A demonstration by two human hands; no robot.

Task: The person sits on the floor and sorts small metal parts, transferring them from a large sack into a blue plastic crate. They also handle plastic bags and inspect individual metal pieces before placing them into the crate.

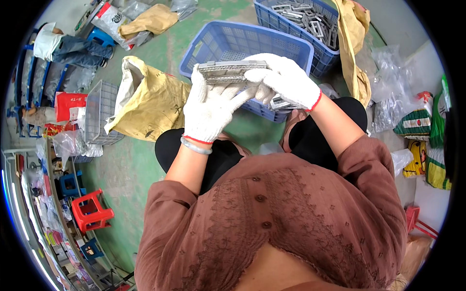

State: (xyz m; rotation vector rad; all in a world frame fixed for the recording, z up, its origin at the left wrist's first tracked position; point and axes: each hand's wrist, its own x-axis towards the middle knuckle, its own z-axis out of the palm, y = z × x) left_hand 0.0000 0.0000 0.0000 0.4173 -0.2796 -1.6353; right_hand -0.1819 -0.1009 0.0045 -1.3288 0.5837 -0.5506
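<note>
A grey, slatted rectangular part (224,72) is held up in front of me, roughly level. Whether it is metal or plastic I cannot tell. My left hand (209,110), in a white knit glove with a red cuff, grips its left end from below, thumb at the side. At the right end, my right hand (289,81) in a matching glove has its fingers closed on the part. Beneath both hands stands a blue plastic crate (204,35), its inside partly visible. Some grey parts (279,103) show under my right hand, by the near side of the crate.
Behind on the right, another blue crate (274,20) holds many similar grey parts. A yellow woven sack (155,104) stands at my left, beside a grey crate (99,114). Brown paper sacking (353,43) hangs at the right. A red stool (92,211) stands farther left.
</note>
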